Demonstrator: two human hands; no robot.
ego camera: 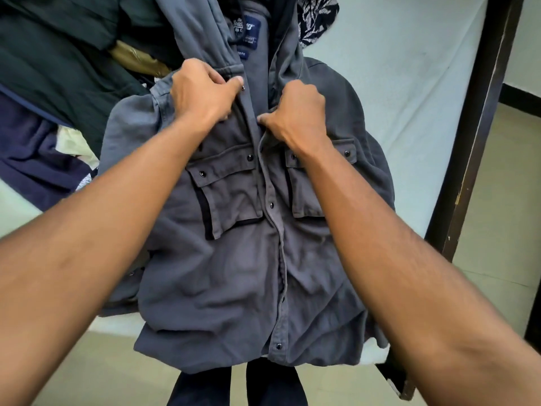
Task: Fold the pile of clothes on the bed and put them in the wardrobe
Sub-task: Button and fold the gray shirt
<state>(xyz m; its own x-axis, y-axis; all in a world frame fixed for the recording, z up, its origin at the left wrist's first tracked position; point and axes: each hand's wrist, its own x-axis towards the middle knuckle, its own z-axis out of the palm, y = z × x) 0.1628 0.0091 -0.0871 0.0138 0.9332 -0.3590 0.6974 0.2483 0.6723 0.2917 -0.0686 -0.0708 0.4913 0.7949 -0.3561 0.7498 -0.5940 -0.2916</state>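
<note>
A grey snap-button shirt (234, 273) with two chest pockets lies front-up on the pale bed sheet (395, 98), its hem hanging over the near edge. My left hand (202, 92) pinches the left side of the open placket near the collar. My right hand (295, 115) grips the right side of the placket just above the right pocket. The two hands are close together at the chest. The snaps below them look closed. A blue label shows inside the collar.
A pile of clothes sits at the back left: dark green garments (52, 68), a navy one (35, 159), something tan (137, 60). A patterned dark cloth (316, 19) lies behind the collar. A dark bed post (474, 136) rises at right, tiled floor (497, 200) beyond.
</note>
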